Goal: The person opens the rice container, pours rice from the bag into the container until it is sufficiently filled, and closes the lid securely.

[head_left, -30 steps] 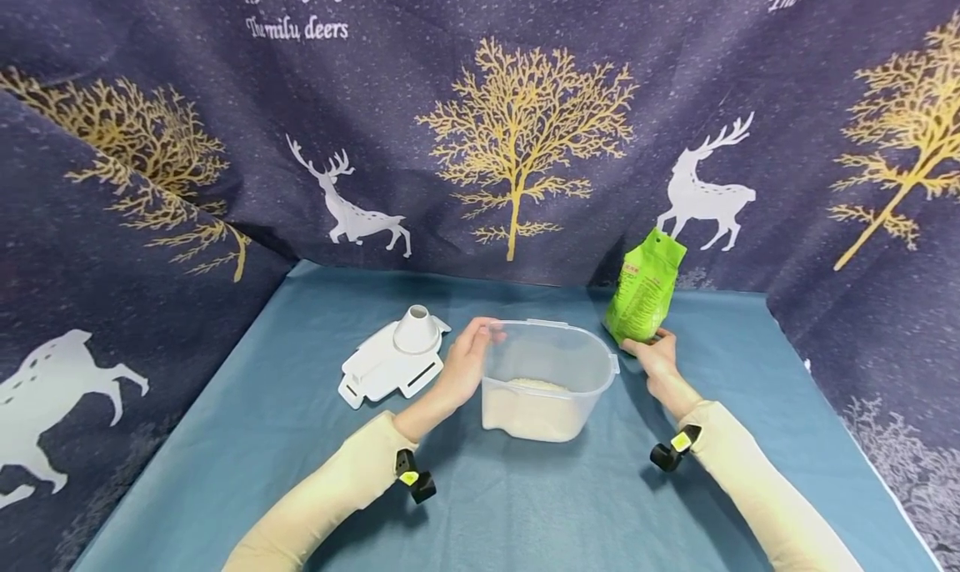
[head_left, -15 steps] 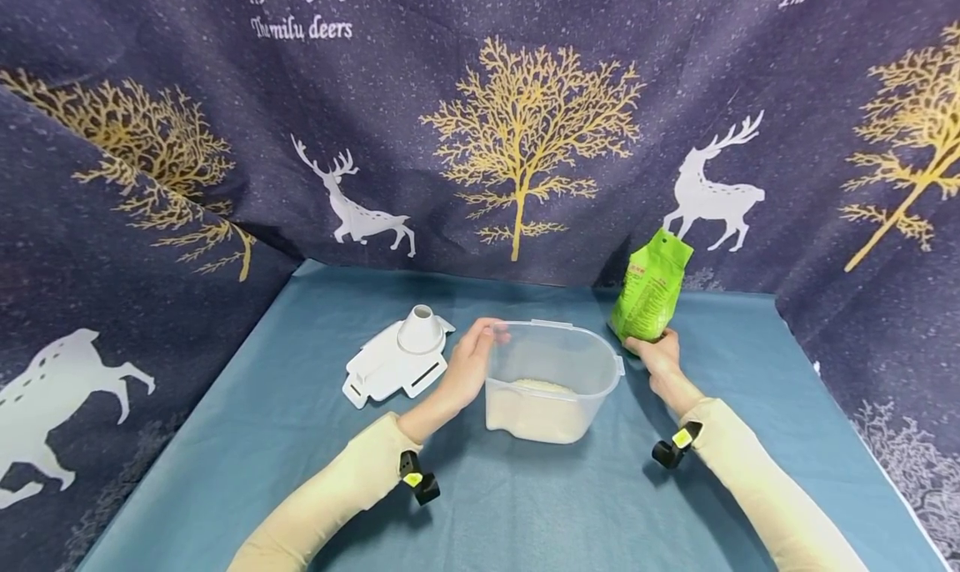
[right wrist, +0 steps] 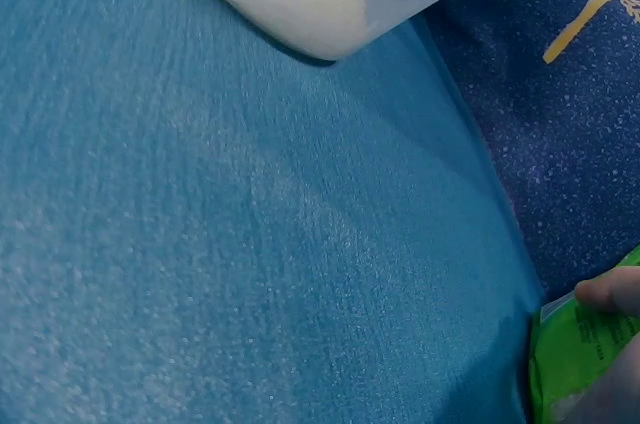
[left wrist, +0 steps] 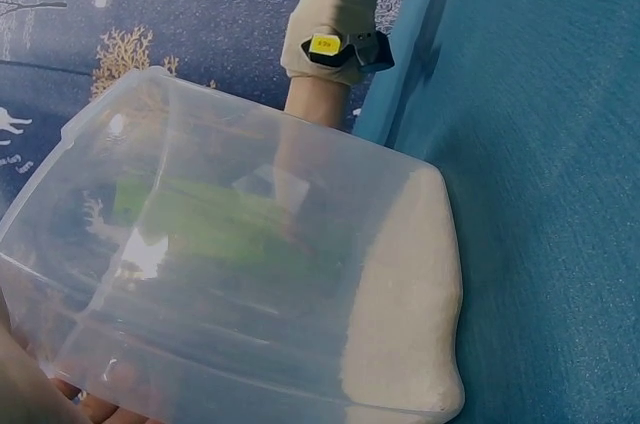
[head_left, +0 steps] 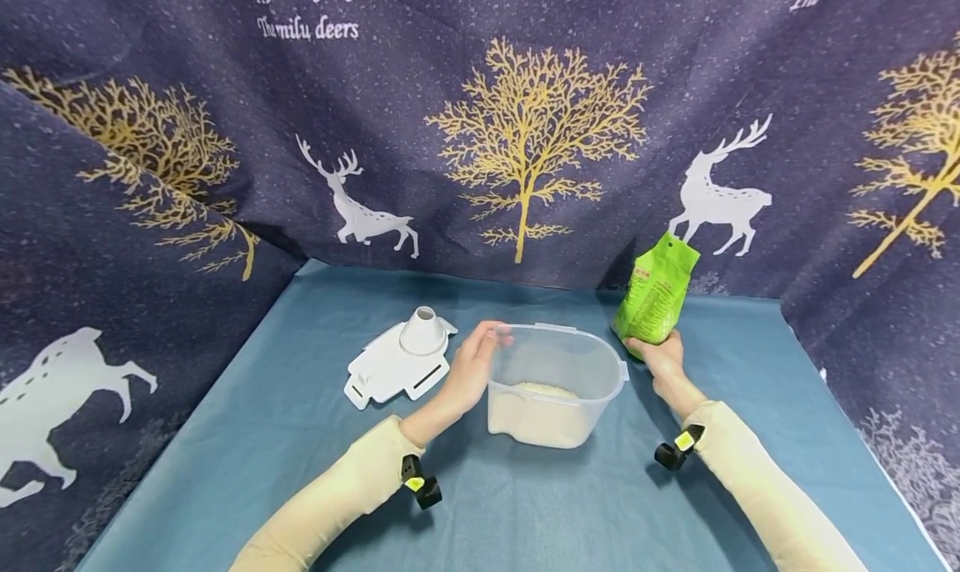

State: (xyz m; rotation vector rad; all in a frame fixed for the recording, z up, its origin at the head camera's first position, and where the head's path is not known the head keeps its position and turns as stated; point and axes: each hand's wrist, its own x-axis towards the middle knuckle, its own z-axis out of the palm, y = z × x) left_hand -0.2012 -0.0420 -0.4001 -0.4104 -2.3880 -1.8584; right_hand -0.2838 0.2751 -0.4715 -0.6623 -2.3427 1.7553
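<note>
A dark blue curtain [head_left: 480, 122] printed with gold trees and white deer fills the upper half of the head view, and a teal tablecloth [head_left: 300, 472] covers the lower half. At the centre of the frame stands a clear plastic container [head_left: 551, 380], lidless, with a shallow layer of white rice [head_left: 536, 418] in its bottom. Left of centre lies its white lid [head_left: 397, 363], flat on the cloth with a funnel-like spout pointing up. Right of centre, a green bag [head_left: 656, 293] stands upright just beyond the container's right rim, apart from it.

The left hand [head_left: 468, 372] grasps the container's left wall, thumb hooked over the rim. The right hand [head_left: 660, 357] grips the bag's lower end; the right wrist view shows a fingertip pressed on the green film.

By the look of it, the container is opened, steadied and partly filled; the bag is in hand but upright, not yet tipped over the opening, and the lid is yet to go back on.
</note>
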